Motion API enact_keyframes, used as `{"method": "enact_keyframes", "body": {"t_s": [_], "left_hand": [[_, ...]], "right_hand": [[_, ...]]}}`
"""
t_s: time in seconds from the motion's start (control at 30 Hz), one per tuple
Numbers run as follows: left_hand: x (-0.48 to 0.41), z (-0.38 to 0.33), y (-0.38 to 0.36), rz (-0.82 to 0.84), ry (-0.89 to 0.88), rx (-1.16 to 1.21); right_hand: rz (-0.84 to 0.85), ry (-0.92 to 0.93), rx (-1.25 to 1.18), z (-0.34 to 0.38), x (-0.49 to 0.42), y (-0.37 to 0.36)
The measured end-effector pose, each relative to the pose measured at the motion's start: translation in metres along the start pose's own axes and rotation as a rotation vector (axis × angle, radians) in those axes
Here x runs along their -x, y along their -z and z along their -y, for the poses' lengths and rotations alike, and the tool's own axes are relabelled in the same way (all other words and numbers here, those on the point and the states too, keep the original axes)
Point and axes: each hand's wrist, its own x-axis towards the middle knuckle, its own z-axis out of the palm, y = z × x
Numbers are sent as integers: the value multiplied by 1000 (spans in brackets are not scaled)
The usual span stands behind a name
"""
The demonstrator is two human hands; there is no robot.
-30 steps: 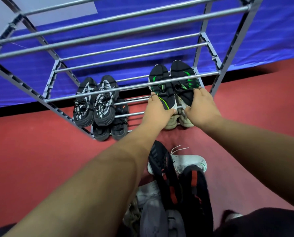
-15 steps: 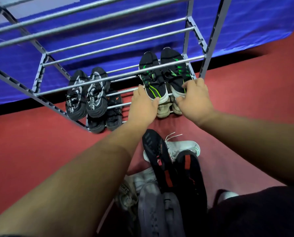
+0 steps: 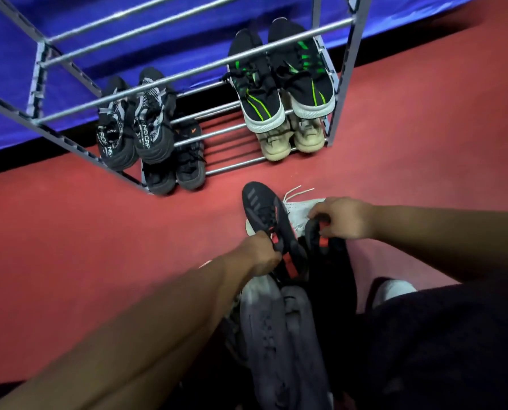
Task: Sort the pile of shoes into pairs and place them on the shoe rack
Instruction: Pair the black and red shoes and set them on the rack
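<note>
I see my left hand [image 3: 261, 255] clenched on the collar of a black shoe with red accents [image 3: 269, 220], which points toward twelve o'clock on the red floor [image 3: 99, 247]. My right hand [image 3: 344, 217], at about three o'clock from it, has its fingers curled around the heel of a second black-and-red shoe [image 3: 329, 261] lying just beside the first. A white shoe [image 3: 298, 210] with loose laces sits behind both, partly covered by them. At six o'clock from my hands lies the rest of the pile, with a pair of grey shoes [image 3: 276, 329] on top, touching one another.

The metal shoe rack [image 3: 340, 119] stands at twelve o'clock against a blue sheet [image 3: 158, 60]. On its right side a black pair with green stripes [image 3: 279, 81] rests on an upper shelf, with a beige pair [image 3: 291, 140] directly below. On the left side, at eleven o'clock, a black-and-white lettered pair [image 3: 134, 128] sits above a plain black pair [image 3: 176, 167].
</note>
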Motion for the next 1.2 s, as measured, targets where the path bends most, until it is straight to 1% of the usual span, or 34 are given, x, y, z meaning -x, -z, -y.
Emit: {"method": "enact_keyframes", "body": {"t_s": [0.07,0.17,0.23,0.27,0.37,0.47,0.53,0.63,0.73,0.8,0.87,0.93,1.0,1.07,1.1,1.13,1.2], "left_hand": [[2,5,0,17,13,-9],[3,14,5,-21,-27,-47],[3,17,7,-27,-24,-81],[4,16,9,-33,-20,-93],[9,10,16,-89,13,-76],[13,4,25,-164,71,-2],[18,-1,33,-145,129,135],[35,-14,47,-26,205,544],[45,-17,60,136,207,921],[52,-21,68,208,204,1175],[57,-23,77,200,177,1326],[61,-22,85,119,142,1384],[61,-9,87,20,141,1364],[58,14,82,-92,221,1276],[58,28,79,-136,260,1232],[57,42,75,-167,288,1208],[60,63,69,-227,310,1193]], "right_hand": [[-26,-29,48,-3,-1,1],[75,-87,103,1,0,15],[126,-64,101,10,4,30],[104,-46,82,15,6,38],[-76,-56,21,38,17,70],[-318,-53,-19,62,33,108],[-453,-58,-102,75,44,129],[-586,-86,-230,92,57,143],[-661,-78,-331,111,66,135],[-665,-64,-376,121,69,123],[-615,-49,-413,129,70,110],[-496,-22,-427,135,66,95],[-304,54,-486,139,62,78],[-49,165,-592,140,59,60],[65,204,-600,137,55,51],[136,211,-580,133,50,42],[141,122,-479,124,40,29]]}}
